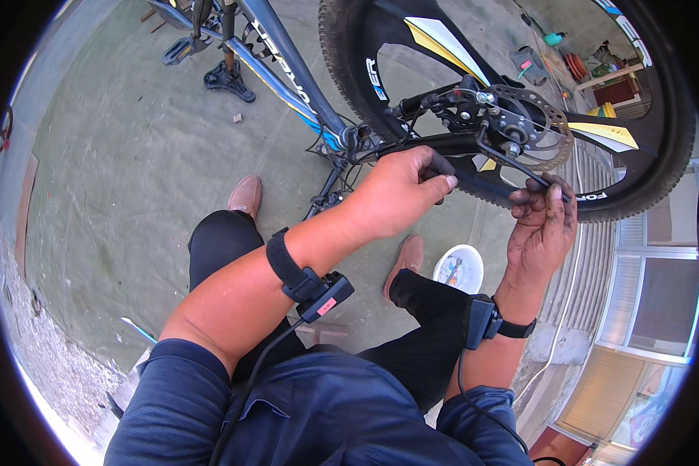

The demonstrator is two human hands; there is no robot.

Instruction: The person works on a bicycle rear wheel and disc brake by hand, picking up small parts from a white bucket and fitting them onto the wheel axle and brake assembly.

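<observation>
An upturned-looking bicycle wheel [651,147] with a disc brake rotor [551,124] and a black caliper assembly [466,109] hangs at the top right, joined to a blue-grey frame [279,70]. My left hand [412,186] is closed near the black bar below the caliper, its darkened fingertips curled; what they hold is unclear. My right hand [544,225], smudged with grease, pinches a thin bent black rod [524,167] that angles from the hub area down to my fingertips, in front of the wheel's lower part.
A black stand foot [227,84] rests on the green-grey floor [132,155]. A white bucket [470,260] with metal items sits between my feet and the wall on the right. Scattered tools and containers [553,39] show beyond the wheel. Glazed panels [656,303] line the right side.
</observation>
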